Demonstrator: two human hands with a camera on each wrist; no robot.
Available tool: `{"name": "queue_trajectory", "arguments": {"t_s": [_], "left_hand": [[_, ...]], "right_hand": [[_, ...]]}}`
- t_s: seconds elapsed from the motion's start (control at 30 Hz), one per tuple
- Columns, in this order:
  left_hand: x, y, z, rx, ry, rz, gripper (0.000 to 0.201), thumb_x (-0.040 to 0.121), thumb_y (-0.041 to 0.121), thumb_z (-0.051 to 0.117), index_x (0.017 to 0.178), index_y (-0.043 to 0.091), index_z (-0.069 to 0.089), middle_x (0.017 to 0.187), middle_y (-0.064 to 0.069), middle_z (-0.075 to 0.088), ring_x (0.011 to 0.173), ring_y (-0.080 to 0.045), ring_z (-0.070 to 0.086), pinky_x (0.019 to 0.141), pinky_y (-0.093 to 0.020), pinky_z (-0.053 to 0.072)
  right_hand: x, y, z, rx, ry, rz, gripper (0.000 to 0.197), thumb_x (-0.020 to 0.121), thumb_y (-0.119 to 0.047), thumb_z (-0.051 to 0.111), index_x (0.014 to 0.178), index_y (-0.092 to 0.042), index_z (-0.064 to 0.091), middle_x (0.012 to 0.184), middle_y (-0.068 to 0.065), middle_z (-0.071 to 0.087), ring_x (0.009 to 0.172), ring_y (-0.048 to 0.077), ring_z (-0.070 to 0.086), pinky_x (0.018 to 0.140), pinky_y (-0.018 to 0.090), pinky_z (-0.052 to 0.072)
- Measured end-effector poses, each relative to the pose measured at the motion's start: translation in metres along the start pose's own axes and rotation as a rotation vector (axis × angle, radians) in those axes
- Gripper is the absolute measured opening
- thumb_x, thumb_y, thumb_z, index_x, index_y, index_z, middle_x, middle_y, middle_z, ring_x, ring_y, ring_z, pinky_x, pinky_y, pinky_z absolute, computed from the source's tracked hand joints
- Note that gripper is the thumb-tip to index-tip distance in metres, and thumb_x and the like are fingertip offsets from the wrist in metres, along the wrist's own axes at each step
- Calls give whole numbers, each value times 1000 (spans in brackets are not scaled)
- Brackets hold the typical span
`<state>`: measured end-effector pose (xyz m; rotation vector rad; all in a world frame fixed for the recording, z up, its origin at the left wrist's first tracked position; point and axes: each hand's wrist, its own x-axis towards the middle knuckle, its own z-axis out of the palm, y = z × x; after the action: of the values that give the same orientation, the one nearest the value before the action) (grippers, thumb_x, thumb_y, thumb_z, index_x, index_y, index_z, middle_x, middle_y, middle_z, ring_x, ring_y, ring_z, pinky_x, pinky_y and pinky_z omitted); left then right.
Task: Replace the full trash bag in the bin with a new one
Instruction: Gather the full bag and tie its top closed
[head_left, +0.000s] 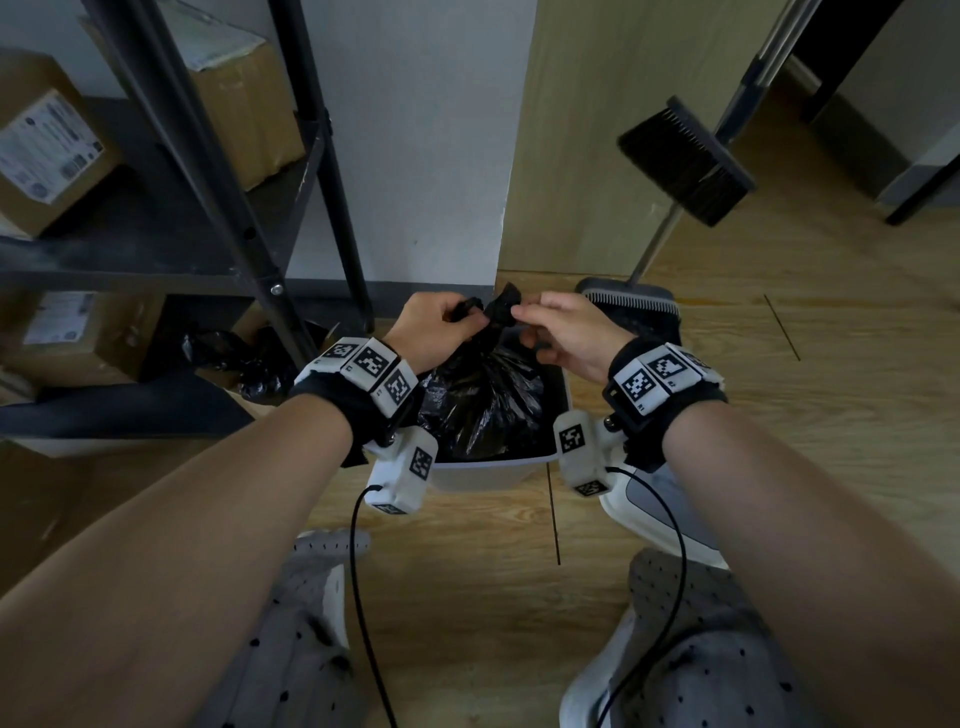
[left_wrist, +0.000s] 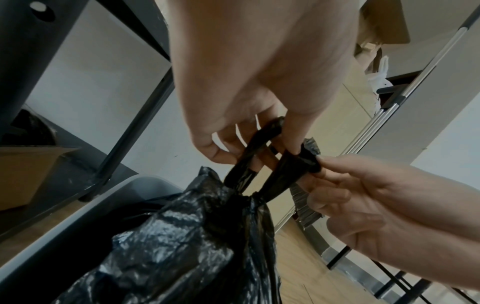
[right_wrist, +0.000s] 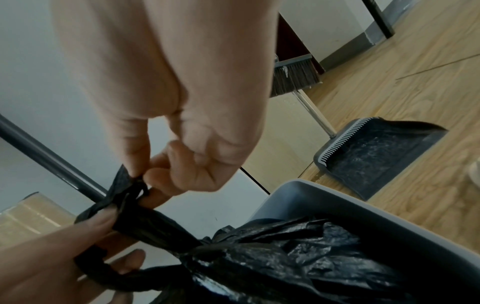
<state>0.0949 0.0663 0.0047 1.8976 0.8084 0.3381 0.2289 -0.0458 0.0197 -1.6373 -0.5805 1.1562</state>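
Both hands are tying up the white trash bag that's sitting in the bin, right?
Almost. The bag is black, not white, as the head view shows. The rest holds: the left hand and the right hand both pinch its twisted top, and it sits in the bin.

Glossy crinkled plastic bag (head_left: 483, 400); wood-grain floor (head_left: 779, 364).
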Motion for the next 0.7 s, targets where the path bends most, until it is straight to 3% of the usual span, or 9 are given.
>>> {"name": "queue_trajectory", "arguments": {"t_s": [0.1, 0.2, 0.33, 0.43, 0.53, 0.63, 0.7], "left_hand": [[1, 1, 2, -40, 3, -29, 17, 87, 20, 63, 91, 5, 69, 81, -9, 66, 78, -17, 62, 80, -31, 51], [2, 0, 1, -113, -8, -69, 19, 87, 20, 64, 91, 3, 69, 76, -5, 66, 74, -16, 63, 82, -32, 52], [1, 0, -3, -268, 12, -122, 16, 90, 15, 58, 77, 9, 66, 64, 2, 66, 62, -11, 61, 72, -23, 53], [2, -2, -9, -374, 46, -181, 22, 92, 15, 54, 74, 11, 65, 47, 4, 54, 48, -8, 51, 58, -20, 46], [5, -5, -17, -321, 14, -152, 19, 91, 13, 56, 80, 4, 68, 51, 0, 41, 43, -6, 39, 48, -15, 40], [9, -16, -26, -180, -4, -133, 17, 90, 16, 59, 86, 5, 71, 51, 2, 41, 43, -4, 39, 49, -13, 41], [13, -27, -30, -114, 16, -163, 17, 90, 18, 59, 87, 6, 71, 53, 0, 43, 46, -6, 41, 52, -15, 41]], "right_hand": [[1, 0, 0, 37, 9, 11, 12, 94, -14, 53, 82, -16, 55, 75, 0, 55, 54, 8, 45, 36, 14, 30], [0, 3, -3, 15, 2, 19, 14, 94, -15, 54, 80, -17, 56, 73, 0, 55, 52, 7, 45, 36, 14, 28], [0, 1, -7, 139, 41, 36, 12, 94, -13, 52, 83, -14, 54, 80, 4, 56, 57, 10, 47, 36, 15, 28], [1, -1, -16, 218, 73, 35, 11, 96, -11, 49, 85, -11, 49, 83, 9, 53, 51, 10, 44, 34, 15, 24], [5, 4, -28, -96, 71, 47, 12, 96, -14, 47, 85, -15, 52, 74, 3, 51, 50, 9, 39, 34, 15, 27], [9, 14, -35, -486, 35, 63, 10, 96, -21, 50, 99, -15, 56, 69, -2, 50, 53, 10, 42, 46, 20, 36], [12, 21, -38, -556, 0, 49, 18, 94, -23, 54, 108, -13, 60, 72, -3, 54, 55, 8, 46, 50, 19, 40]]}}
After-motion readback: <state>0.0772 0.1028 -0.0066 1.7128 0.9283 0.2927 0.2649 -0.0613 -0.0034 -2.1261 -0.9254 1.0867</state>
